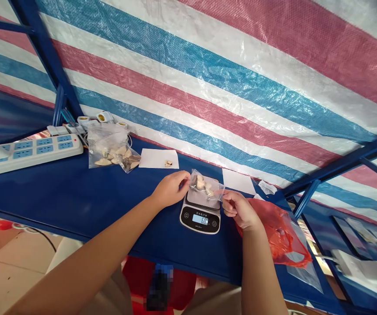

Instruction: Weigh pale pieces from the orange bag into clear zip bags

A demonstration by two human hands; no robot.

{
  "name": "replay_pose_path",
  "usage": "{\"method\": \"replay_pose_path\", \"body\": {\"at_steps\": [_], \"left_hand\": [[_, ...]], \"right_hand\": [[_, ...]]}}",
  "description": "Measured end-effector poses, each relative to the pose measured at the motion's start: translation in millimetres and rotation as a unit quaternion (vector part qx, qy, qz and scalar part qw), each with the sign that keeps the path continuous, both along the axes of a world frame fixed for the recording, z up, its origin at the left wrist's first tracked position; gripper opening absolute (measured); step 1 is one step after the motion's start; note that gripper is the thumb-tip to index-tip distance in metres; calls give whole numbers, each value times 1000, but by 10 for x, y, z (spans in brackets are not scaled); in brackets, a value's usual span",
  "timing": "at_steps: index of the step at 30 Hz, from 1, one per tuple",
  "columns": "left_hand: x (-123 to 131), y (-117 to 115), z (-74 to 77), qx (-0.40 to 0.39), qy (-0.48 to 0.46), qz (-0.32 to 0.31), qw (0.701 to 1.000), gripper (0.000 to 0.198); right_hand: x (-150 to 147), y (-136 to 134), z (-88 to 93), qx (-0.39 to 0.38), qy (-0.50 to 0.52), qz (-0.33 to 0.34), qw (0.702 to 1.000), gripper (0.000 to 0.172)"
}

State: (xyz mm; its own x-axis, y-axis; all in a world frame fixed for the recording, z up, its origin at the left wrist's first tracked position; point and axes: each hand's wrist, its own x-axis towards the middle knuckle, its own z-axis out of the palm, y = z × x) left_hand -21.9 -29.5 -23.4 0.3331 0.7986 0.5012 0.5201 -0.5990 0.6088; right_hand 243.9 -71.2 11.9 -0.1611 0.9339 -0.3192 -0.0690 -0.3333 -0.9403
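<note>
Blue bench w/ power strip, zip bag, paper sheets, digital scale, red bag

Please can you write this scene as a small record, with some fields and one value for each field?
Left hand: fingers touch the left edge of the clear bag
Right hand: pinches the bag's right corner
Bag contents: pale chunks
Under the bag: digital scale, display lit
Nearby: second clear bag of pale chunks; white paper with one chunk; orange plastic bag; power strip
Surface: blue table
</note>
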Motion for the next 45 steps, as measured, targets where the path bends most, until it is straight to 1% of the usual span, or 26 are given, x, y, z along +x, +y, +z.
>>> {"method": "replay_pose_path", "body": {"at_steps": [3,7,9,15,17,24,28,30,32,34,37,39,42,45], "left_hand": [[10,-8,1,5,-1,-8,1000,12],[33,-16,-8,7,-6,-27,1000,13],[40,-20,-9,1,-5,-34,999,14],[30,-20,-8,-13,-5,-35,999,13],[26,-20,-9,-17,-8,-36,999,12],[39,-33,-8,-30,-14,-57,998,11],[46,-34,-21,-51,-9,-80,995,13],[37,-28,-26,-55,-7,-92,994,13],[12,-17,-24,-56,-14,-92,994,13],[-30,1,-13,-59,-33,-81,994,13],[-103,36,7,-67,-72,-50,994,16],[-142,64,12,-70,-89,-13,993,17],[-176,124,-5,-72,-105,60,990,16],[-197,195,-47,-82,-130,123,980,13]], "right_hand": [[-46,13,-8,-12,16,10,1000,28],[-121,27,-23,-41,25,34,998,38],[-139,29,-25,-48,23,40,998,41],[-63,16,-14,-25,-5,21,999,36],[-37,9,-7,-23,-13,25,999,37],[-84,-36,37,-42,-28,87,995,38],[-75,-56,36,-60,-33,136,988,51],[-48,-54,30,-71,-30,141,987,56],[-16,-47,28,-66,-24,105,992,55],[13,-36,29,-46,-19,41,998,51],[52,-13,21,-9,-19,-42,999,42],[79,12,5,14,-23,-87,996,39],[129,62,-29,55,-34,-184,981,34],[175,110,-57,92,-50,-280,954,28]]}}
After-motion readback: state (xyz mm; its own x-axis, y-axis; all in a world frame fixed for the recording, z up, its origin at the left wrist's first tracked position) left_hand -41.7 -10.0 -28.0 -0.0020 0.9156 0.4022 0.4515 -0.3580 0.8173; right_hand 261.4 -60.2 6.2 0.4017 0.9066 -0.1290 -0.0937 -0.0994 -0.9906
